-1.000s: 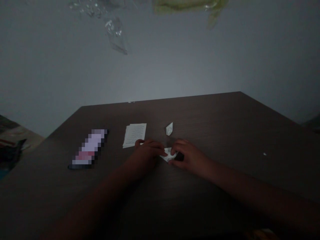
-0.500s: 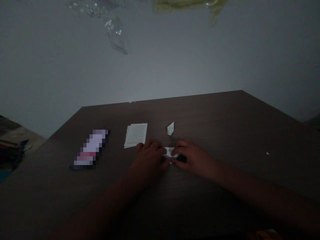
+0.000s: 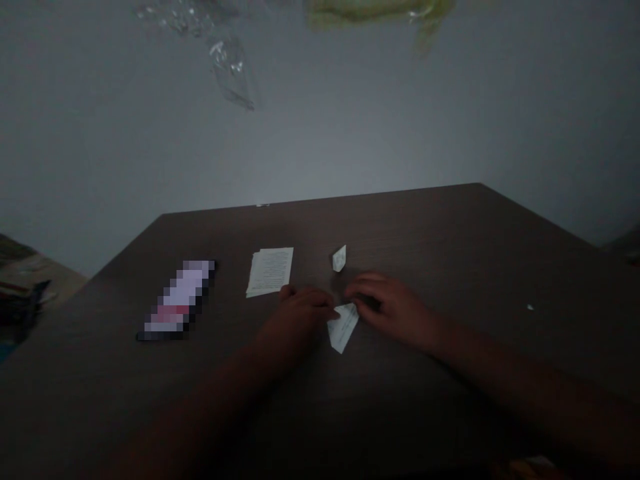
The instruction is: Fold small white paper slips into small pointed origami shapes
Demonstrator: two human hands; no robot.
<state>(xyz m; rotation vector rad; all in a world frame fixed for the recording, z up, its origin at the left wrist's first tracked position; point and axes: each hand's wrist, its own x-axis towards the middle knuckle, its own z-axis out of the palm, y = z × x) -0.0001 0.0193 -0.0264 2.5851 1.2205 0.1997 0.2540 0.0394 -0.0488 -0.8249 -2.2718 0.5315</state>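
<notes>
A small folded paper (image 3: 343, 330) with printed lines lies tilted on the table between my hands, its pointed end towards me. My left hand (image 3: 305, 315) has its fingertips closed on the paper's upper left corner. At the upper right corner, my right hand (image 3: 390, 307) holds the edge by thumb and curled fingers. Just beyond them stands a smaller folded paper piece (image 3: 339, 259), pale and angular. A stack of printed paper sheets (image 3: 271, 271) rests beyond my left hand, close to its fingers.
A phone (image 3: 180, 300) with a blurred screen lies at the left of the brown table (image 3: 425, 233). A tiny white scrap (image 3: 531, 307) is at the right. Clear plastic (image 3: 230, 67) and a yellow sheet (image 3: 375, 12) are on the wall behind.
The folded paper, earlier mostly covered by my fingers, now shows a triangular face pointing towards me. My right hand has shifted slightly, and my left fingers have drawn closer together.
</notes>
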